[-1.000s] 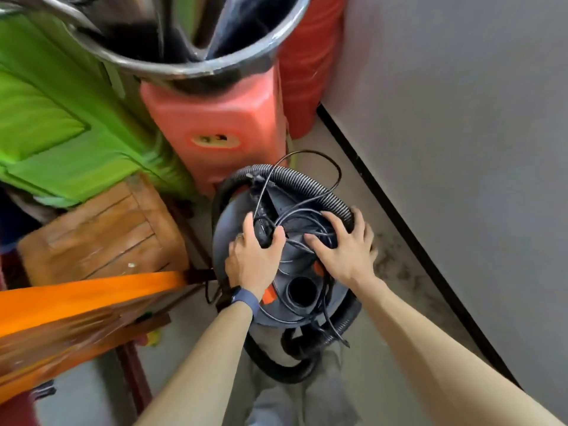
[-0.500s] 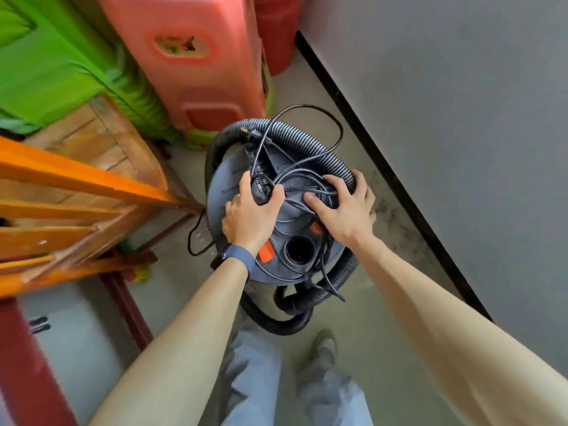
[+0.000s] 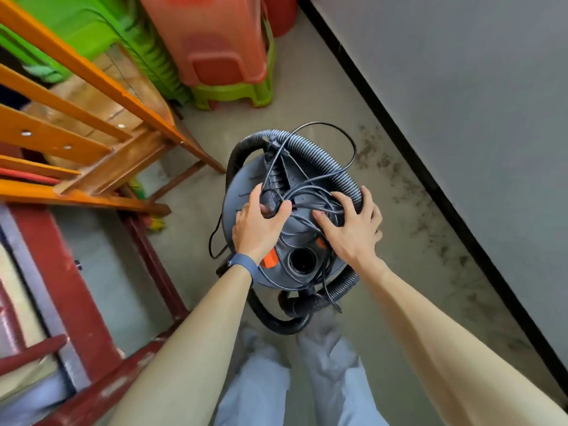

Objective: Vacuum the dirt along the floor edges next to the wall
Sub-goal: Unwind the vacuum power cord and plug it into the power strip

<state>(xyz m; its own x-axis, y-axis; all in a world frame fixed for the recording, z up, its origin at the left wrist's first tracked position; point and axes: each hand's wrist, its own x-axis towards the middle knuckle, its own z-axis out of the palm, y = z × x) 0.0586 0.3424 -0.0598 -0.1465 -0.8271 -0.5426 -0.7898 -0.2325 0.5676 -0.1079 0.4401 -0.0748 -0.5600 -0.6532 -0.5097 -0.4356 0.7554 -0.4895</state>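
A grey canister vacuum stands on the floor, a short way from the wall. Its black ribbed hose is coiled round the lid, and the power cord lies tangled on top. My left hand grips the black handle part in the middle of the lid. My right hand holds the cord bundle and hose at the lid's right side, fingers spread over them. Dark dirt is scattered along the floor beside the black skirting.
An orange wooden frame and a dark red metal frame crowd the left. A red stool stacked on green stools stands ahead. My legs in light trousers are just behind the vacuum.
The vacuum has come back from the red stool towards me, with both hands staying on its lid. My view has tilted downwards, and more of the dirty floor edge shows.
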